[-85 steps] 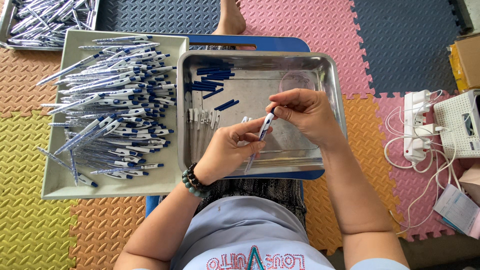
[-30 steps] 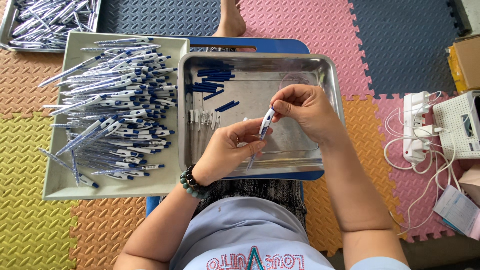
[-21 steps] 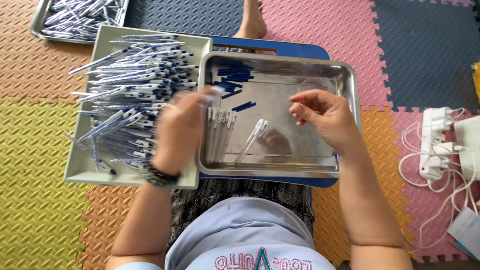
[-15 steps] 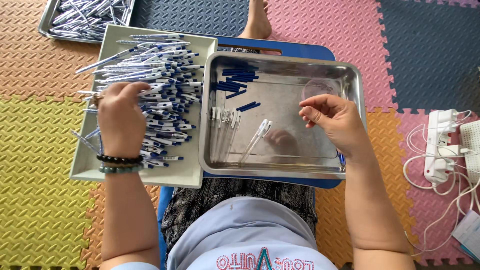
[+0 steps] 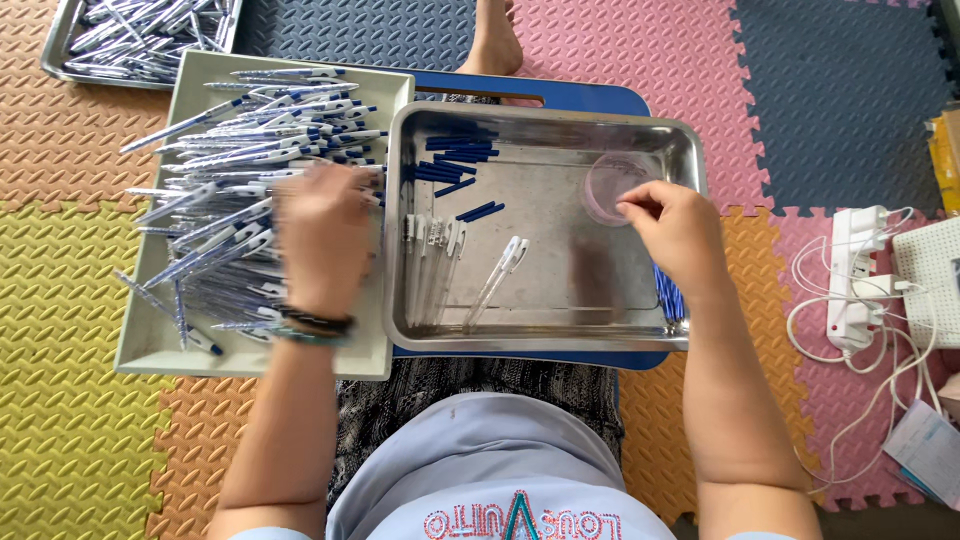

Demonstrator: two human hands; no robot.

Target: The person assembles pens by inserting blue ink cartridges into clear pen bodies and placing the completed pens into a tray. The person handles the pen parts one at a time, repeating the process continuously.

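From the head view, the left hand is blurred, so I cannot tell if its fingers grip something; it lies palm down over the pile of pens in the pale tray, and it hides the pens below it. The right hand has its fingertips pinched narrow at the rim of a small clear dish in the steel tray; what they pinch is too small to see. This hand also covers part of some blue refills lying just under its wrist, outside the tray wall. Between the two hands lie clear pen barrels and, apart from them, one more clear barrel set at a slant; blue caps lie farther away from the person. Beyond the left hand, a second tray of pens is cut off by the picture edge. Half a second ago the left hand was farther out over the pile; now it is nearer to the steel tray, and the right hand has reached closer to the dish.
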